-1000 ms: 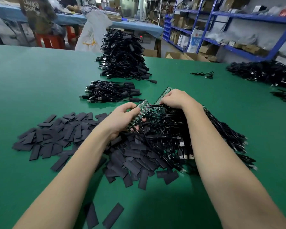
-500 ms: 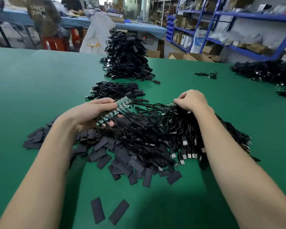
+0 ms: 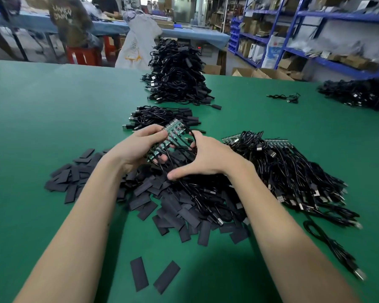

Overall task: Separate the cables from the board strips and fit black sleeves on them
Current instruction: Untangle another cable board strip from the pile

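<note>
My left hand (image 3: 136, 147) grips a green board strip (image 3: 165, 138) with black cables soldered along it, held above the table centre. My right hand (image 3: 206, 157) curls its fingers round those cables (image 3: 185, 147) just right of the strip, thumb stretched out below. Under both hands lies a heap of flat black sleeves (image 3: 162, 204). To the right sits a pile of more board strips with tangled cables (image 3: 282, 169).
A small bundle of sleeved cables (image 3: 164, 118) lies just beyond my hands, a tall cable stack (image 3: 177, 79) farther back. Another cable pile (image 3: 359, 95) sits at the far right, one loose cable (image 3: 284, 97) nearby. Two stray sleeves (image 3: 153, 276) lie near me. Shelves and people stand behind the green table (image 3: 42, 127).
My left hand has lifted one strip with its cables clear of the right pile and brought it to the centre. My right hand left the pile and closed on the strip's cables.
</note>
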Demonstrator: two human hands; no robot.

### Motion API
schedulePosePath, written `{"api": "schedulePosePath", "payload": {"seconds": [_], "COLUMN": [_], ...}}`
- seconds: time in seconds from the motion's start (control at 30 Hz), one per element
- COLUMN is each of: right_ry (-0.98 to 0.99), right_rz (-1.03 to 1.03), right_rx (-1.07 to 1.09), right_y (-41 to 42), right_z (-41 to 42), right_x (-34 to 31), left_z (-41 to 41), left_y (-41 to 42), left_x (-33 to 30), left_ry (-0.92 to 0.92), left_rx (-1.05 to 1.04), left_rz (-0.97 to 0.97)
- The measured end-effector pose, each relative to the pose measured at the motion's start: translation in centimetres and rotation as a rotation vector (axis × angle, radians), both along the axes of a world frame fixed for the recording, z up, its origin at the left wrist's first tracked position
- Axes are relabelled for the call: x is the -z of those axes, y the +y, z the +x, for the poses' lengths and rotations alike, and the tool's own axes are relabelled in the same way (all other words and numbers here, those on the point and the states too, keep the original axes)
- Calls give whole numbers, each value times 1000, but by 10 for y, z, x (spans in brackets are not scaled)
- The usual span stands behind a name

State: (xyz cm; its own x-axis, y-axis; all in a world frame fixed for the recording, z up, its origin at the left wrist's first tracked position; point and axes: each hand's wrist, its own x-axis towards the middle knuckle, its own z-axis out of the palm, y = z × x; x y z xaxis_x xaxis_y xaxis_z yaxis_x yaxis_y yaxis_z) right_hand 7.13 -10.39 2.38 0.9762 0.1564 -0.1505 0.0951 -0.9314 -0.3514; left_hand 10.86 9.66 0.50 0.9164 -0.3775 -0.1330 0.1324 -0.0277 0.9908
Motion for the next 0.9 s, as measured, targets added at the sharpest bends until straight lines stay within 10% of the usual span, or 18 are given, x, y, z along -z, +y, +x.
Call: {"api": "schedulePosePath", "payload": {"seconds": [0.47,0.7,0.9], "right_ry": [-377,-532,-580], "right_rz": [-127,-19,68], "right_rx": [88,171,252], "right_y": [22,20,34], "right_z": [-22,-25,-20], "right_x": [20,1,-31], "left_z": [1,-10,-20], "left_y": [0,12,-7], "left_x": [3,-7,-1], "left_ry": [56,85,-38], "left_rx": [-59,200,434], "left_rz": [30,-370,-320]}}
